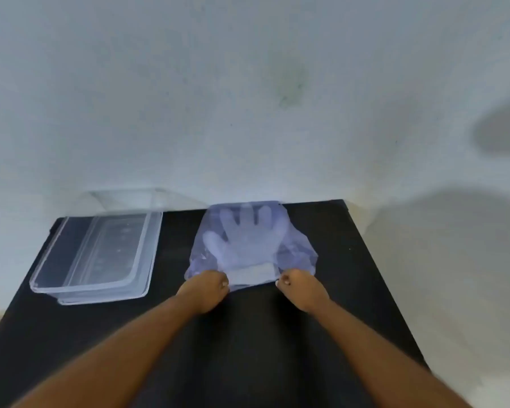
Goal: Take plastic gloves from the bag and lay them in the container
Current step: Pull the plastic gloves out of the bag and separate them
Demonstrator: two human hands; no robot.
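A clear plastic bag lies flat on the black table, near its far edge. Inside it I see a stack of pale plastic gloves, fingers pointing away from me. My left hand pinches the bag's near edge on the left side. My right hand pinches the same edge on the right side. A clear rectangular container sits open on the table's left part, with nothing visible inside it.
A clear lid leans against the white wall behind the container. The table ends just beyond the bag at the wall and drops off at the right edge.
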